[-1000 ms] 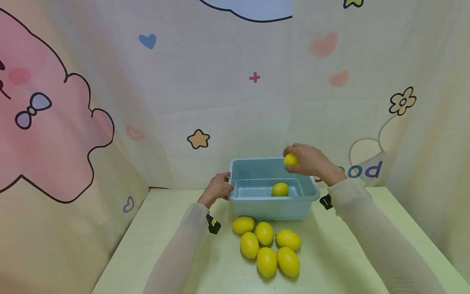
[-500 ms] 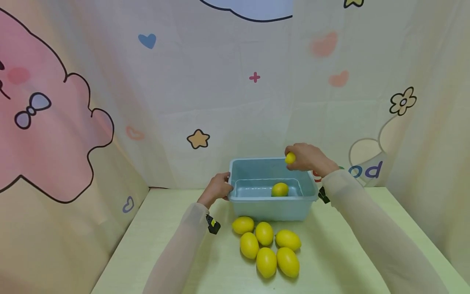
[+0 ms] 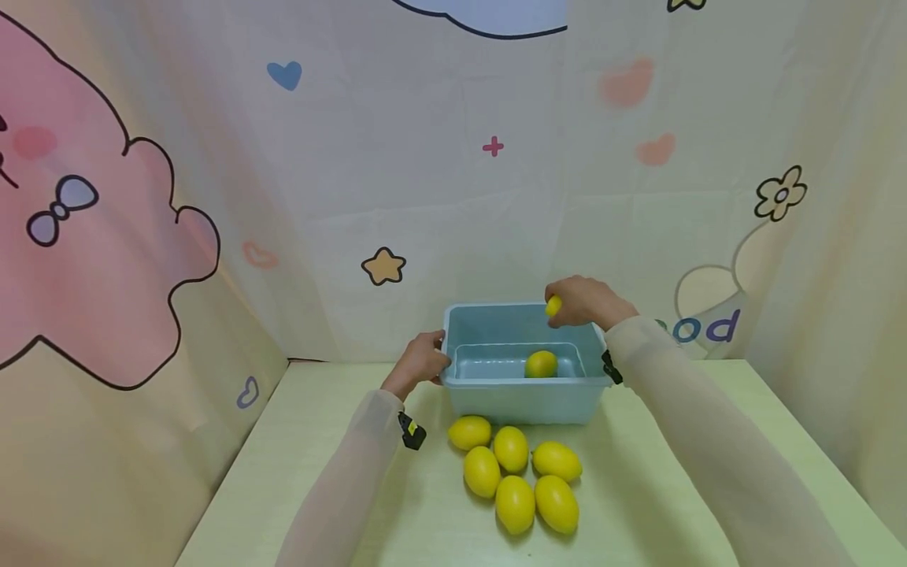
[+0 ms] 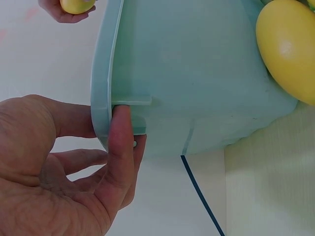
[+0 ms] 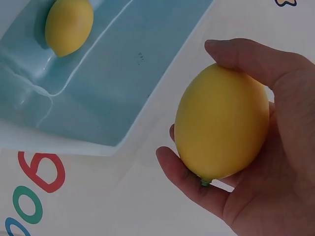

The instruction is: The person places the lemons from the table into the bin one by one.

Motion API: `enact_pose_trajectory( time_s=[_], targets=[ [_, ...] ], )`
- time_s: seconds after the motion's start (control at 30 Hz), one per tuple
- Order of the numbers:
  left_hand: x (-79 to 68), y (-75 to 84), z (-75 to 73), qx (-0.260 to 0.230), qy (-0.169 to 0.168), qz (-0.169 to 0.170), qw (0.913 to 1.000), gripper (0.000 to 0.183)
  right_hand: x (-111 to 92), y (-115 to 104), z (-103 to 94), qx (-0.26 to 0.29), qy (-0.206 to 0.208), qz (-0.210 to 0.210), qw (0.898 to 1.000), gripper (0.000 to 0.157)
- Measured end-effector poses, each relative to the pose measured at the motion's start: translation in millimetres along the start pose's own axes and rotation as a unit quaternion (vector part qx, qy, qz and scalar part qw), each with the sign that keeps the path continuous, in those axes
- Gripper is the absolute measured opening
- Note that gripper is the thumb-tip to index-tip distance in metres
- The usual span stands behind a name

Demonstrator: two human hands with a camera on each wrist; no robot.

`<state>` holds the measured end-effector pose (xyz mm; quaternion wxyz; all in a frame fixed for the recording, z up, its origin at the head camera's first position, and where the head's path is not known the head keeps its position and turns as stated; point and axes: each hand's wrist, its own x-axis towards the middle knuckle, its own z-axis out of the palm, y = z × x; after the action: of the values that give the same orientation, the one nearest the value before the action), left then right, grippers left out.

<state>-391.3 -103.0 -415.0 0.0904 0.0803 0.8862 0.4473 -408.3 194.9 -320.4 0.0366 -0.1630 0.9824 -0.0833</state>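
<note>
My right hand (image 3: 584, 301) holds a yellow lemon (image 5: 221, 123) above the far right part of a light blue plastic bin (image 3: 524, 403). In the right wrist view the thumb lies on one end of the lemon and fingers curl round the other side. The left hand (image 3: 423, 359) grips the bin's left rim, and the left wrist view shows fingers (image 4: 120, 152) curled under it with the thumb over the edge. One lemon (image 3: 541, 365) lies inside the bin on its floor, toward the right.
Several lemons (image 3: 515, 504) lie grouped on the pale table (image 3: 319, 472) in front of the bin, the nearest ones close to its front wall. Behind the bin hangs a printed curtain (image 3: 425, 197), and curtains also flank both sides.
The right hand, with its lemon, has shifted slightly; the right forearm has swung a little to the left. The left hand, the bin and the other lemons stay in place.
</note>
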Motion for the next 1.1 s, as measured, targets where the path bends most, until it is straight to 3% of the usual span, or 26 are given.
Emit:
enact_pose_trajectory(
  time_s=[0.7, 1.1],
  targets=[
    [1.2, 0.6, 0.3, 0.001, 0.001, -0.008, 1.0000, 0.058, 4.4, 2.6, 5.6, -0.001, -0.070, 0.037, 0.997, 0.042],
    [0.1, 1.3, -0.1, 0.006, 0.001, 0.001, 1.0000, 0.060, 0.3, 4.5, 3.5, -0.013, -0.057, 0.019, 0.998, 0.042]
  ],
)
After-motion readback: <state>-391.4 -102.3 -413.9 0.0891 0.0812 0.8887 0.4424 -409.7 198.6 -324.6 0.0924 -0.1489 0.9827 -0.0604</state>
